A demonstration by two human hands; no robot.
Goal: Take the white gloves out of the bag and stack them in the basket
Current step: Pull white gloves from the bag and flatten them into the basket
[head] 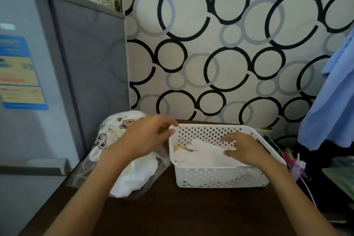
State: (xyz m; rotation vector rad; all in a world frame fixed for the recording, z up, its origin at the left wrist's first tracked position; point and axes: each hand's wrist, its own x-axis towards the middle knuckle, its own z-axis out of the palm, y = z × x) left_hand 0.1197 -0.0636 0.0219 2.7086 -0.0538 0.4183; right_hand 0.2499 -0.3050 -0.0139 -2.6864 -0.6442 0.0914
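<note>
The right hand [244, 150] is down inside the white basket [220, 176]. Its fingers curl around the edge of a white glove [206, 151] and pinch it. The glove lies flat on top of other white ones in the basket, so this looks like the step of putting a glove on the pile.

The left hand [149, 136] is at the basket's far left corner. Its fingers are bent at the rim, and they seem to pinch the rim or a bit of glove there. I cannot tell which.

The bag [118, 140] sits just left of the basket on the brown table [172, 212]. It is clear with little cartoon pictures on it. More white gloves [134, 176] are bunched up inside it, so the job is not done.

Next, I think the glove needs to be patted flat and let go. Then one hand should reach into the bag, pinch just one glove, and pull it out slowly. The gloves are thin and floppy, so two may come out stuck together
</note>
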